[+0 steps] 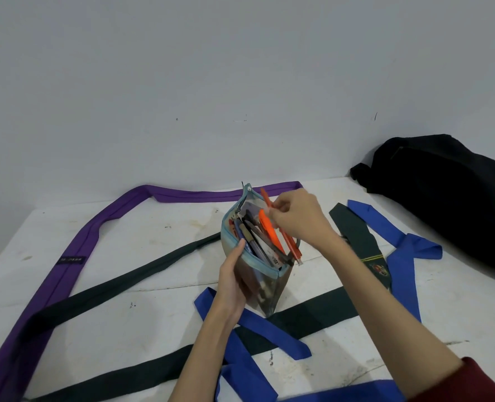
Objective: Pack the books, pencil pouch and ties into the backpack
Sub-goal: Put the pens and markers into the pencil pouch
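Gripping the near side wall of the open pencil pouch, the left hand holds it upright above the white table, its mouth full of pens, while the right hand pinches a red pen that leans on the pouch's right rim, beside an orange marker standing inside. Ties lie spread around the pouch: a purple tie curving along the left and far edges, dark green ties crossing the middle, and blue ties on the right and near side. Resting at the far right against the wall, well apart from the pouch, is the black backpack.
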Tool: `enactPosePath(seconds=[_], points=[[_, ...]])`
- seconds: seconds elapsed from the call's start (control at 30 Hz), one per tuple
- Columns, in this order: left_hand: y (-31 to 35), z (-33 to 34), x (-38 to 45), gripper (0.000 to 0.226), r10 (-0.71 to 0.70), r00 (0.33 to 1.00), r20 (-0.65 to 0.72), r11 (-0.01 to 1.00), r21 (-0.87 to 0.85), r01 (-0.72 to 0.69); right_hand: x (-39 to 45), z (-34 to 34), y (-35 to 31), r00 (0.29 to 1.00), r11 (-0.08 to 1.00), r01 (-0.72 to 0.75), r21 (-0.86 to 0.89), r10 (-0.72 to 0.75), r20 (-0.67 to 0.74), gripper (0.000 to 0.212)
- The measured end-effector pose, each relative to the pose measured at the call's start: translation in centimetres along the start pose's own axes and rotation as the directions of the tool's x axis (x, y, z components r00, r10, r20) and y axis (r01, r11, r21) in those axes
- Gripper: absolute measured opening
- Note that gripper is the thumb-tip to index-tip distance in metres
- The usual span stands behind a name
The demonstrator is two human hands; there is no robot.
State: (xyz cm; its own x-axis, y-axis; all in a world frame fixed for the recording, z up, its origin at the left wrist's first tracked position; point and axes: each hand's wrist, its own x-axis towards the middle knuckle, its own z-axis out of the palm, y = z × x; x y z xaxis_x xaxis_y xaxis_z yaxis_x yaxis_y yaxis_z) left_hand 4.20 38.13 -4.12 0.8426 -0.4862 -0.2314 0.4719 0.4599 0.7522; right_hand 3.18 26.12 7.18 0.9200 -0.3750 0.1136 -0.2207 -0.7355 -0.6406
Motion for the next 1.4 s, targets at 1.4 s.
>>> enactPosePath(seconds=[1.4], points=[[0.2,0.0,-0.2,0.040,0.013,1.000,0.018,1.000,-0.002,-0.013,-0.3,-1.0,4.0,0.931,1.000,0.017,0.013,-0.011,-0.366,0.025]])
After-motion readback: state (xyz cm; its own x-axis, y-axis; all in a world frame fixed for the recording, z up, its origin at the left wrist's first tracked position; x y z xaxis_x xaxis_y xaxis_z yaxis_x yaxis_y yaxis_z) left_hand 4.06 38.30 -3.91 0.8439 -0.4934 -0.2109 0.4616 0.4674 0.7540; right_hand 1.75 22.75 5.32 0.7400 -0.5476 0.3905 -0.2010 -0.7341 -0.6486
